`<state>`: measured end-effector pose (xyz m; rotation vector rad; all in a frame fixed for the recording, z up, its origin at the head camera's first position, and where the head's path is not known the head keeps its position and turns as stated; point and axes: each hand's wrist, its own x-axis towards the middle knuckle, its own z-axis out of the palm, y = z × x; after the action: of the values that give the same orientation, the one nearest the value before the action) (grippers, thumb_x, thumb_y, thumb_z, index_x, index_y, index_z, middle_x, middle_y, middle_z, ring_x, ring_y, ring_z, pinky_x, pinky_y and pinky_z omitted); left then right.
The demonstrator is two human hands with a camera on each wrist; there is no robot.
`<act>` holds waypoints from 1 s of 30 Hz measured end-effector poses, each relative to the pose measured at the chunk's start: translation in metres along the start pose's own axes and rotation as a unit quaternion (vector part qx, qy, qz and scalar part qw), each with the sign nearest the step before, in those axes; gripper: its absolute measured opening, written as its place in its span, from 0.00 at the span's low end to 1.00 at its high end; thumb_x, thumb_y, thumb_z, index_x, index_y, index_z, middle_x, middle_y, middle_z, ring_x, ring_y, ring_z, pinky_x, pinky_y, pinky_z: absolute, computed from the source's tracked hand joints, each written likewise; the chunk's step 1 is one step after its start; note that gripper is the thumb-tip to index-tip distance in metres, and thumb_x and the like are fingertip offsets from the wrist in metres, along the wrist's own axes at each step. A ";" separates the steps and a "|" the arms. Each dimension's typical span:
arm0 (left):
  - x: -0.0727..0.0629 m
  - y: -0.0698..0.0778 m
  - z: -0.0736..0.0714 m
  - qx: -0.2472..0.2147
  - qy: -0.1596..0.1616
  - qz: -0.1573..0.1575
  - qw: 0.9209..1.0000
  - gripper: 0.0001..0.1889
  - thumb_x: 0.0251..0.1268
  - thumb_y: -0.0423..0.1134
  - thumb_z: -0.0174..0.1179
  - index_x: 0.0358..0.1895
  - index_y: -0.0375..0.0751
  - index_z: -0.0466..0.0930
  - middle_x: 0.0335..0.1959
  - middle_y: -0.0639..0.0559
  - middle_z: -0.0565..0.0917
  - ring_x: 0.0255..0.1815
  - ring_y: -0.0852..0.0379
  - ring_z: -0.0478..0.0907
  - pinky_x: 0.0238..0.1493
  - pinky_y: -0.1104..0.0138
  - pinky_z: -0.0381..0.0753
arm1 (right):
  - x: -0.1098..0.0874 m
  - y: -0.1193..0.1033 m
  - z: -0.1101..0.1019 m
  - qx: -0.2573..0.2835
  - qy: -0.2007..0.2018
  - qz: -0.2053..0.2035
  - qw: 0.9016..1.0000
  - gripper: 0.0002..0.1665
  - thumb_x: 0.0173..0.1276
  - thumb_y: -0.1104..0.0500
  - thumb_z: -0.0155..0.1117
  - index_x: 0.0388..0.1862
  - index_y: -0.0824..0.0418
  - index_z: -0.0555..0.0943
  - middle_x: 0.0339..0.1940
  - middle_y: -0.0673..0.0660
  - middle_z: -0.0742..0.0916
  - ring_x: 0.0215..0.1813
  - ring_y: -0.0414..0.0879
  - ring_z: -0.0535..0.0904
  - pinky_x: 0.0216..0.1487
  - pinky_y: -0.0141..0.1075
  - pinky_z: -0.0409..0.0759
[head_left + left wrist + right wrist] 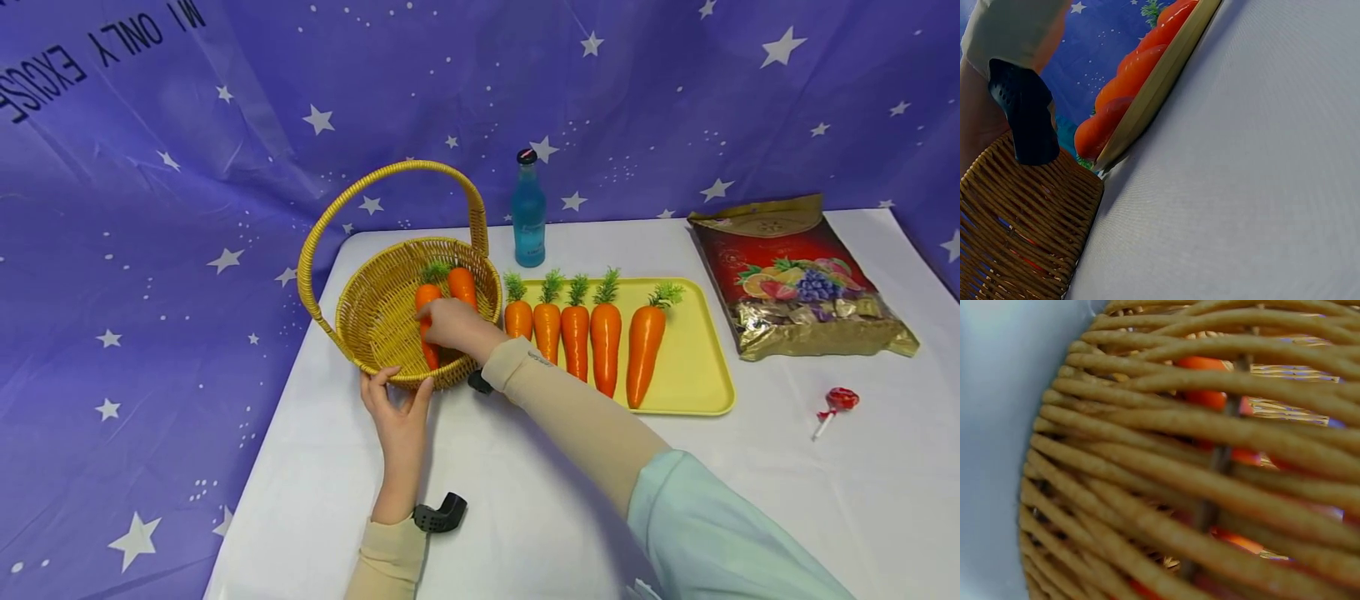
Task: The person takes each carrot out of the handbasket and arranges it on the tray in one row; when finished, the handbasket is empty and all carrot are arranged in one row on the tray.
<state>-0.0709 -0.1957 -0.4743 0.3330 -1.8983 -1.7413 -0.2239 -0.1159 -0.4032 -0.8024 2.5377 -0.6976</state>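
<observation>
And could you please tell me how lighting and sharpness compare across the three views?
Head: bright, carrots crisp with small glossy highlights; left wrist: dimmer, a soft shadow beside the tray; right wrist: basket weave close up and soft, tabletop hazy at left.

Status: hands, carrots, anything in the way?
Right hand grips one carrot inside wicker basket, second carrot beside it; left hand touches basket's near side. Five carrots on yellow tray. Nothing visibly blocking; handle arches clear of right hand.

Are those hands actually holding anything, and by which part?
Yes: the right hand pinches a carrot around its middle, inside the basket; the left hand holds the basket by its near rim.
</observation>
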 end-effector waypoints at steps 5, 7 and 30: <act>0.000 0.000 0.001 -0.003 0.000 0.004 1.000 0.27 0.60 0.36 0.67 0.58 0.33 0.63 0.76 0.47 0.32 0.76 0.48 0.42 0.58 0.47 0.72 | 0.001 -0.003 0.001 -0.026 0.008 0.002 1.000 0.22 0.71 0.54 0.60 0.63 0.52 0.78 0.56 0.51 0.84 0.51 0.46 0.80 0.48 0.36 0.77; 0.000 0.000 0.001 0.000 -0.001 0.007 1.000 0.27 0.61 0.36 0.67 0.58 0.33 0.63 0.76 0.47 0.32 0.75 0.48 0.42 0.58 0.47 0.72 | 0.001 -0.003 0.001 -0.026 0.011 0.004 1.000 0.22 0.71 0.54 0.61 0.62 0.52 0.78 0.56 0.51 0.84 0.52 0.46 0.80 0.50 0.36 0.77; -0.007 0.032 0.003 0.000 -0.008 0.011 1.000 0.25 0.60 0.28 0.66 0.55 0.25 0.62 0.74 0.32 0.32 0.74 0.34 0.39 0.56 0.41 0.69 | -0.008 0.004 -0.004 0.132 0.092 -0.084 0.983 0.24 0.69 0.61 0.63 0.64 0.54 0.77 0.62 0.56 0.79 0.53 0.49 0.78 0.46 0.35 0.77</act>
<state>-0.0606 -0.1853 -0.4445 0.2986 -1.9070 -1.7343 -0.2216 -0.1066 -0.4007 -0.8992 2.4802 -1.1845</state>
